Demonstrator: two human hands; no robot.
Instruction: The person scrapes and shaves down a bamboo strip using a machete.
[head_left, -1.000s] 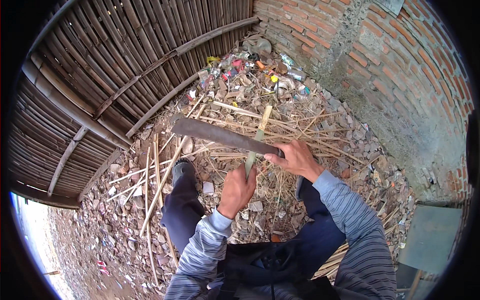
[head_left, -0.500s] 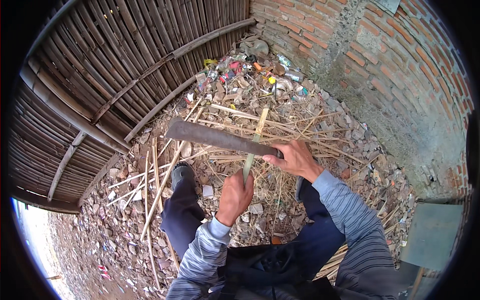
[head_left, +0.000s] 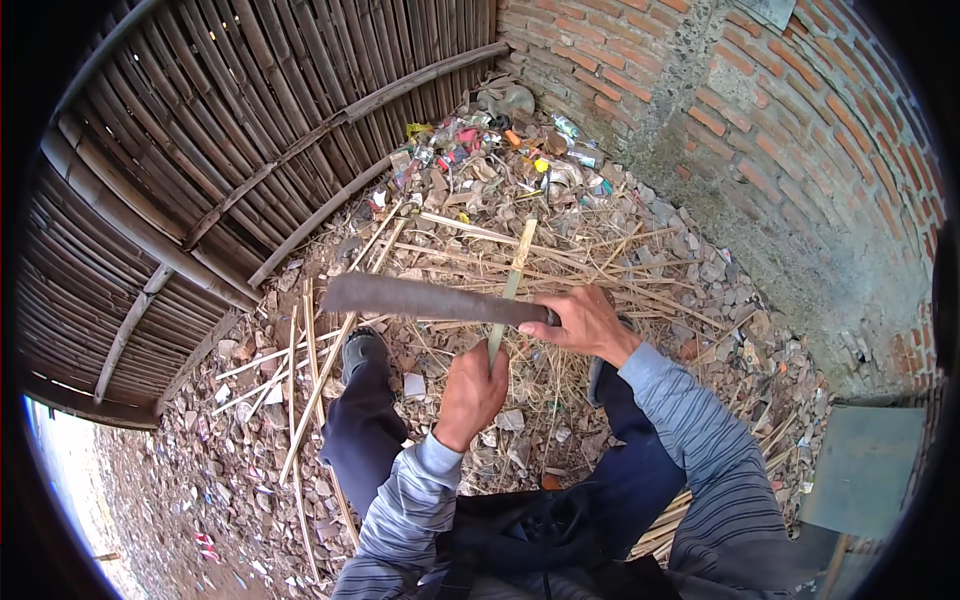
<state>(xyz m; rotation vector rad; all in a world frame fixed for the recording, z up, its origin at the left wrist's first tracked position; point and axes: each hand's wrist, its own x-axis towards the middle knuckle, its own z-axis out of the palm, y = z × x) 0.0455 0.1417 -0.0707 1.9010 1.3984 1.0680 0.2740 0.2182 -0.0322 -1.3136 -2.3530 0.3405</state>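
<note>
My left hand (head_left: 472, 392) is closed round the lower end of a bamboo strip (head_left: 515, 275), which points up and away from me. The strip is green near my fist and pale toward its far end. In my right hand (head_left: 588, 322) is the handle of a machete (head_left: 425, 299), its broad dark blade reaching leftward. The blade lies across the strip a little above my left fist, touching it or just over it. The blade's left end is slightly blurred.
Loose bamboo strips (head_left: 320, 385) lie on the rubble between my feet, to the left and beyond. A litter heap (head_left: 500, 150) fills the far corner. A slatted bamboo wall (head_left: 270, 110) stands left and a brick wall (head_left: 780, 150) right. A flat greenish panel (head_left: 865, 470) sits at lower right.
The machete has moved down along the bamboo strip, toward my left hand, and its blade lies more level. My right hand has shifted slightly nearer and left. My left hand stays almost in place.
</note>
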